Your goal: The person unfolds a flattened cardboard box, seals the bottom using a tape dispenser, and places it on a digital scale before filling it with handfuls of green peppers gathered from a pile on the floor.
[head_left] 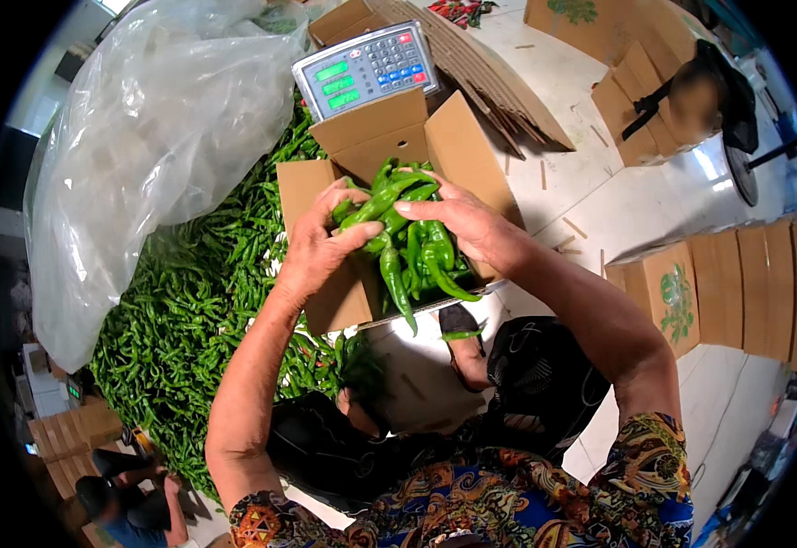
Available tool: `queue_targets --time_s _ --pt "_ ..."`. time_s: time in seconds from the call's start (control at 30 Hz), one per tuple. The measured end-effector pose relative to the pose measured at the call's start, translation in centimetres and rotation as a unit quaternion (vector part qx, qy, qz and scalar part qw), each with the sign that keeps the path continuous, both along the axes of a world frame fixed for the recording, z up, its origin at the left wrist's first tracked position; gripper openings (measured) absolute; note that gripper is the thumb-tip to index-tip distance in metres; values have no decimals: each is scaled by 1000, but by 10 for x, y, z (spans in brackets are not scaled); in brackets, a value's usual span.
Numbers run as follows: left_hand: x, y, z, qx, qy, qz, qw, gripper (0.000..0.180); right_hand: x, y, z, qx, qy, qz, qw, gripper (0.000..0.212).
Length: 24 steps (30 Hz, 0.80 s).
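A bunch of long green chili peppers [414, 233] is gripped between my two hands, over an open cardboard box [382, 119]. My left hand [318, 233] clasps the bunch from its left side, thumb across the front. My right hand [467, 219] holds it from the right, its thumb lying on top of the peppers. Several peppers hang down toward me from the bunch. More green peppers show inside the box beneath, mostly hidden by my hands. All four flaps of the box appear folded outward.
Behind the box stands a digital scale display [362, 68]. A large heap of green peppers [179, 338] spreads on the left, partly under clear plastic sheeting [161, 137]. Flattened cardboard [480, 73] lies behind; boxes [718, 288] line the right. Another person [129, 502] crouches at lower left.
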<state>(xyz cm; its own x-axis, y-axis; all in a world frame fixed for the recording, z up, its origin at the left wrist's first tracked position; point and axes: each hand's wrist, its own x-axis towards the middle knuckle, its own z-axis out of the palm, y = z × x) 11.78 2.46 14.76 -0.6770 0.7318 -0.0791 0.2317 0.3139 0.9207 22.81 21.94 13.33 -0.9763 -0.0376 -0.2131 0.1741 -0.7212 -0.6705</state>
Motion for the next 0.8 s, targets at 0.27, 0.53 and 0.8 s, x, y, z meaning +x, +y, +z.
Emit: queue_targets --time_s 0.27,0.53,0.8 --pt "16 0 28 24 132 59 989 24 5 9 -9 459 72 46 884 72" --pt "40 -6 42 35 211 97 972 21 13 -11 32 521 98 -20 848 37" --pt "50 -14 52 -35 217 91 971 18 18 -27 53 575 90 -88 808 19"
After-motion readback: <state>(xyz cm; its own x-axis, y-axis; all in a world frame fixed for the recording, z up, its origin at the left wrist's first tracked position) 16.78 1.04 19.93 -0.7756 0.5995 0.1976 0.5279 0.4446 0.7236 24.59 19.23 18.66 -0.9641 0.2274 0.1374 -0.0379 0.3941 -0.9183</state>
